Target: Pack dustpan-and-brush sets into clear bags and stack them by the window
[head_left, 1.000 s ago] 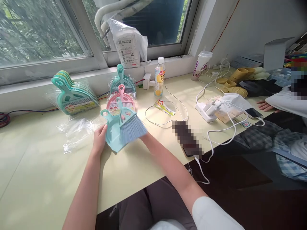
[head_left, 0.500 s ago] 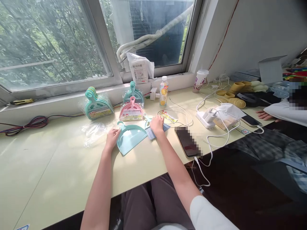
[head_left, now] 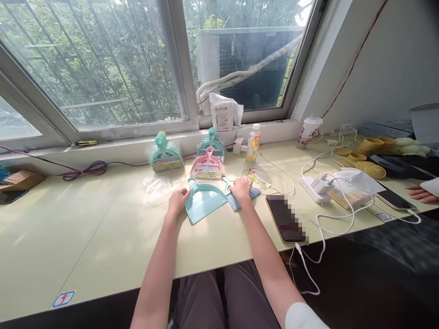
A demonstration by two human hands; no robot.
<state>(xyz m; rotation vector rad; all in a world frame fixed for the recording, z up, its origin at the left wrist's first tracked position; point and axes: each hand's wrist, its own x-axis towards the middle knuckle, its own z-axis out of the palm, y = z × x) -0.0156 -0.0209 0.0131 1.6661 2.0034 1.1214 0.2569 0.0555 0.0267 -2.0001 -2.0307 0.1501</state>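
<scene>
A small teal dustpan (head_left: pixel 203 201) lies flat on the pale yellow table (head_left: pixel 103 237). My left hand (head_left: pixel 177 201) rests at its left edge, fingers curled against the rim. Just to its right lies a small brush with grey-blue bristles (head_left: pixel 236 199), and my right hand (head_left: pixel 241 188) lies on top of it, fingers bent over it. Behind them stand a packed pink dustpan set (head_left: pixel 206 166) and teal sets (head_left: pixel 166 154) in plastic wrap.
Empty clear plastic bags (head_left: pixel 157 188) lie left of the dustpan. A phone (head_left: pixel 284 218) with a white cable, a drink bottle (head_left: pixel 253 145), a charger block (head_left: pixel 317 187) and yellow cups (head_left: pixel 368 148) sit to the right. Another person's hand (head_left: pixel 419 193) rests at the far right.
One second ago both hands held the dustpan with the brush on it above the table. Now the dustpan lies flat and the brush is beside it under my right hand. The view has pulled back.
</scene>
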